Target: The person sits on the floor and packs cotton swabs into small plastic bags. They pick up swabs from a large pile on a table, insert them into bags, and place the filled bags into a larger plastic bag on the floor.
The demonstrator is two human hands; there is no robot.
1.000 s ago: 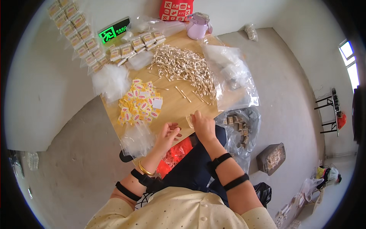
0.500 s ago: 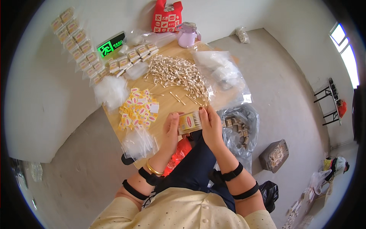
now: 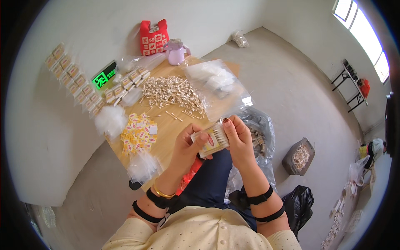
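Between both hands, over the table's near edge, is a small clear packet of cotton swabs with a yellow card in it. My left hand holds its left end, thumb lying across the front. At the other end my right hand pinches the upper right corner between thumb and fingers. The packet is tilted, its right end higher. Beyond the hands lies a heap of loose cotton swabs. Yellow printed cards are piled to the left, with flat clear bags nearer me.
A large grey plastic bag with small packets inside is beside my right hand. Clear bags, a lilac jug, a red bag and rows of filled packets line the table's far side. A bin of swabs stands on the floor.
The packet has turned from nearly level to tilted, right end up. My left thumb has moved across its front. The whole view has shifted, moving the table leftward and downward in the picture.
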